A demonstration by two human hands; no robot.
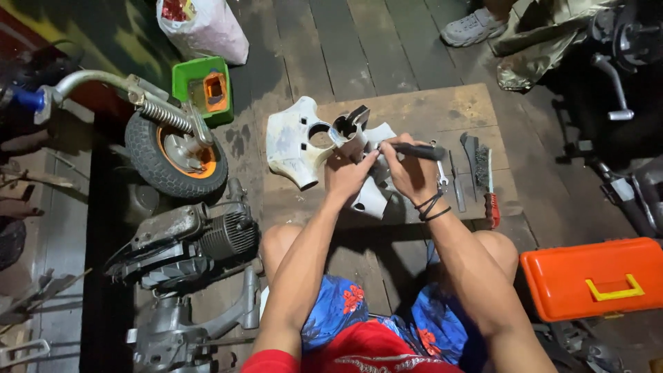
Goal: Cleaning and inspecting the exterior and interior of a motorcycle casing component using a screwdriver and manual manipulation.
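Fingers hid part of the white moulded panel (297, 141) at board (428, 110) centre; left hand (349, 174) clamped its collar, right hand (409, 169) gripped a dark-handled tool (418, 150) toward three o'clock.

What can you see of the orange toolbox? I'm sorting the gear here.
The orange toolbox is a rectangular case, plastic by its look, with rounded corners and a yellow handle on its front. Its lid is closed. It lies flat on the dark floor beside the person's right knee, its far end cut off by the picture's edge. Neither hand touches it.
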